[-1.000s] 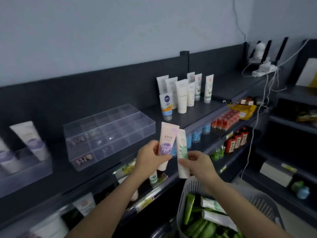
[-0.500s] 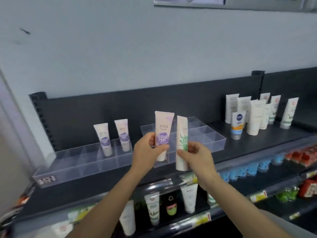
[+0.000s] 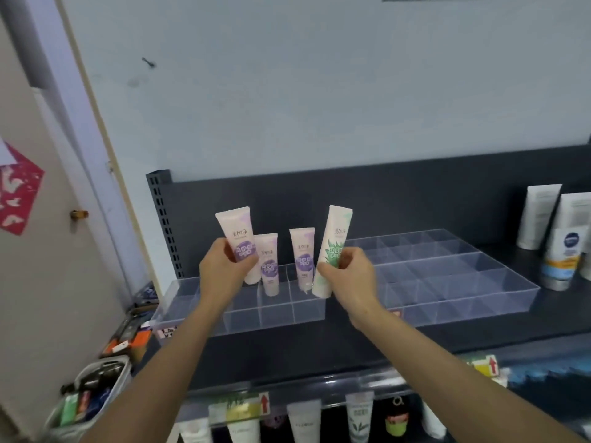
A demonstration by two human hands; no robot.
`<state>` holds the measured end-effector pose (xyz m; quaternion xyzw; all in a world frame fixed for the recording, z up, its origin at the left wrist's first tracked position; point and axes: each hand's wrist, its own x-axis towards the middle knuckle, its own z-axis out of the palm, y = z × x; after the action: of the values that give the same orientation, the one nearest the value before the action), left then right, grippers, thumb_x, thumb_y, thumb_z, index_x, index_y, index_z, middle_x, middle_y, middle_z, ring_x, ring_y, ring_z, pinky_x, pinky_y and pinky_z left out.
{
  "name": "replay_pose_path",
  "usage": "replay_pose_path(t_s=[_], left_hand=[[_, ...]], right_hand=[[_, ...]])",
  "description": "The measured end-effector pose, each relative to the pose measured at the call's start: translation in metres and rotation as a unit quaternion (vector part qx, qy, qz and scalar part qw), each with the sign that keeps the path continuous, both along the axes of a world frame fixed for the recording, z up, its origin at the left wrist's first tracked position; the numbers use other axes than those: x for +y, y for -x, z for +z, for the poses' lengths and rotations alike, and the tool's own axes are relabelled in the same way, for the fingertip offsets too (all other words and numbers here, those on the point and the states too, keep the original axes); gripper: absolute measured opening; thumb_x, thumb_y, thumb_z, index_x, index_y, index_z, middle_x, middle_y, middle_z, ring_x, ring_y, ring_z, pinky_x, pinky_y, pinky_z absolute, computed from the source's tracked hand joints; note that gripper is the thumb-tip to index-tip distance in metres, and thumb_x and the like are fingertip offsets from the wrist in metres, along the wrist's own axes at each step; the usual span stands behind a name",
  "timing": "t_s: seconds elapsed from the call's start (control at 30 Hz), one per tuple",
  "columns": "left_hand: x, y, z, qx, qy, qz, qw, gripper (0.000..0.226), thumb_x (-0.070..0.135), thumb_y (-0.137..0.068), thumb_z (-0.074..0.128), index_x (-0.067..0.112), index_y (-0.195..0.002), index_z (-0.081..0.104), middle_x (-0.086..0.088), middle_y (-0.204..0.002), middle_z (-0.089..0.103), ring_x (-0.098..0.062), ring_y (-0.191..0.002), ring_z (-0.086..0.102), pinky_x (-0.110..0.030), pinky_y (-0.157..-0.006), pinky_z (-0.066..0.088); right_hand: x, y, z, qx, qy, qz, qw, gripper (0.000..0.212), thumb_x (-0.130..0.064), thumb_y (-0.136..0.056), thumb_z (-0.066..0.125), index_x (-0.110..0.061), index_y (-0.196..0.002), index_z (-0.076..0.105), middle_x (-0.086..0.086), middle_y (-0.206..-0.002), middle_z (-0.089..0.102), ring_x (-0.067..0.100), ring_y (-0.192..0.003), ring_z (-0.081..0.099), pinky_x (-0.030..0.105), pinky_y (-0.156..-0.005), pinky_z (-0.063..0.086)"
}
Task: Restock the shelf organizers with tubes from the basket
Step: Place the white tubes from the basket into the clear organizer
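Fingers [image 3: 244, 269] of left hand [image 3: 224, 274] grip purple-label tube [image 3: 235, 228]; right hand [image 3: 349, 277], green-label tube [image 3: 338, 233].

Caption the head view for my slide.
Restocking: left hand holds a purple-label tube, right hand a green-label tube, at the clear organizer where two purple tubes stand.

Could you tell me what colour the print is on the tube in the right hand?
Green leaves on a pale tube; it shows best in the head view.

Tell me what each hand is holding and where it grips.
The left hand grips the purple tube around its lower half; the right hand grips the green tube around its lower half too.
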<state>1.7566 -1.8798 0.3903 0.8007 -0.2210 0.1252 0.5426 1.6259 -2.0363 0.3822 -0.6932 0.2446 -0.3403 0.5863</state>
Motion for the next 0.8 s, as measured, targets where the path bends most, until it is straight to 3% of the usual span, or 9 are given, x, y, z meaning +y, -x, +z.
replay_pose_path(t_s=[0.23,0.43,0.67,0.8], left_hand=[[0.001,-0.054,-0.014,0.045,-0.088,0.007,0.995,0.039,0.013,-0.078,0.075,0.008,-0.108,0.052,-0.006,-0.110,0.062,-0.016,-0.090,0.055,-0.030,-0.076,0.044],[-0.009,-0.077,-0.027,0.070,-0.144,-0.017,0.987,0.039,0.012,-0.075,0.077,0.009,-0.105,0.052,-0.008,-0.110,0.064,-0.017,-0.088,0.057,-0.021,-0.061,0.041],[-0.012,-0.086,-0.042,0.068,-0.173,-0.020,0.982,0.040,0.019,-0.070,0.081,0.015,-0.102,0.057,-0.003,-0.102,0.067,-0.021,-0.089,0.064,-0.044,-0.081,0.054],[-0.012,-0.089,-0.047,0.064,-0.185,-0.003,0.981,0.040,0.024,-0.067,0.082,0.016,-0.099,0.058,-0.002,-0.099,0.068,-0.022,-0.089,0.065,-0.048,-0.083,0.053]], right_hand=[[-0.001,-0.040,-0.021,0.083,0.089,-0.027,0.992,0.033,-0.023,-0.080,0.073,-0.021,-0.098,0.047,0.001,-0.118,0.063,0.015,-0.099,0.061,0.028,-0.072,0.055],[-0.007,-0.060,-0.040,0.149,0.136,-0.039,0.979,0.037,-0.027,-0.077,0.075,-0.018,-0.101,0.049,0.003,-0.117,0.064,0.020,-0.104,0.062,0.037,-0.077,0.056],[-0.012,-0.070,-0.058,0.149,0.169,-0.040,0.973,0.040,-0.026,-0.074,0.078,-0.015,-0.102,0.050,0.004,-0.112,0.064,0.020,-0.102,0.062,0.041,-0.080,0.057],[-0.011,-0.075,-0.066,0.136,0.186,-0.054,0.972,0.037,-0.026,-0.073,0.079,-0.013,-0.099,0.055,0.005,-0.108,0.062,0.021,-0.102,0.060,0.041,-0.077,0.057]])
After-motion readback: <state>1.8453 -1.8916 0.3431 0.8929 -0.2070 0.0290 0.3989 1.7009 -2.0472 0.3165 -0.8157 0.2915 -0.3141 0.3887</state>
